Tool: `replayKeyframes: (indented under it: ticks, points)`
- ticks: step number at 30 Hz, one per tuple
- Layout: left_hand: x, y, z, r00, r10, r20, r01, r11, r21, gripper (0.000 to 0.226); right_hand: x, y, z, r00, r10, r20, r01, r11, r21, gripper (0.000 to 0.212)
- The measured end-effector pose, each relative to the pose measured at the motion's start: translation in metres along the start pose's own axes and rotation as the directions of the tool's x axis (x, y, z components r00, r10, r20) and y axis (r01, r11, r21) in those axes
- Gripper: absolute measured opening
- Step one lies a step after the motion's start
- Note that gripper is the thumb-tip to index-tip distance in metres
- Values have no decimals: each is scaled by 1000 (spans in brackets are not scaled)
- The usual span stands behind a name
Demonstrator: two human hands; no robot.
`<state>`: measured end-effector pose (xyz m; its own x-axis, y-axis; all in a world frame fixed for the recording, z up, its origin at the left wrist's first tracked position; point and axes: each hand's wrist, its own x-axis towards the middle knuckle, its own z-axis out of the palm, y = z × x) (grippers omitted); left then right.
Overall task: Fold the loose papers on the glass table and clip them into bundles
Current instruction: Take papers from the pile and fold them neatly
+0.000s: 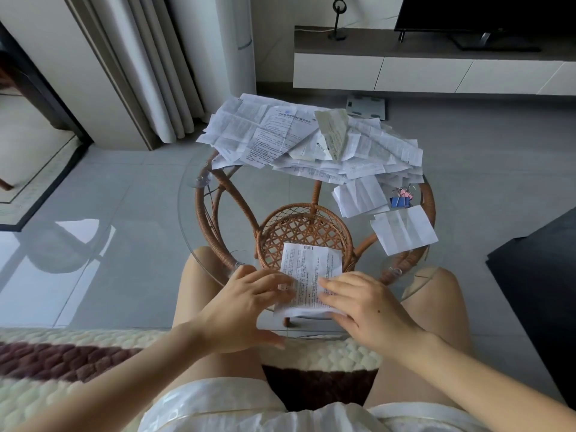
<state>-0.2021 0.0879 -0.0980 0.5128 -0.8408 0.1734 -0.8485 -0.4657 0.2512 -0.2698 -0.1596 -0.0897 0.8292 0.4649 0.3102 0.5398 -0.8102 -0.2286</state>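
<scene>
Fingers (276, 280) of left hand (243, 307) and right hand (371, 310) press flat, half-covering the paper (308, 266).

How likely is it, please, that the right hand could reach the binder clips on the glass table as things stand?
Probably yes. The right hand presses flat on the printed sheet and grips nothing; the binder clips lie uncovered ahead of it, with only a flat folded paper between.

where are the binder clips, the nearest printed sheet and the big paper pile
binder clips (399, 202): head view, on the blue clip's body
nearest printed sheet (310, 263): head view, its uncovered upper half
paper pile (280, 132): head view, a top printed sheet
</scene>
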Motion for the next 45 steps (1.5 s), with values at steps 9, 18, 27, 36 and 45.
replayKeyframes:
  ticks: [9,18,27,36,45]
  points:
    - [35,24,18,708,-575,-410,507,818,-270,52,29,-1,-3,810,566,-152,-518,813,265,33]
    - [51,28,27,635,-692,-344,723,689,-50,54,45,3,-3,716,695,-60,-674,711,198,18]
    - [54,29,24,640,-694,-331,748,661,59,44,52,1,-4,704,710,-16,-701,698,145,22]
    - [61,28,19,959,-80,-272,122,982,144,28,57,2,-5,705,708,23,-707,701,90,19]
    - [60,29,14,969,-197,-149,210,975,77,60,58,2,-5,706,708,30,-707,702,86,22]
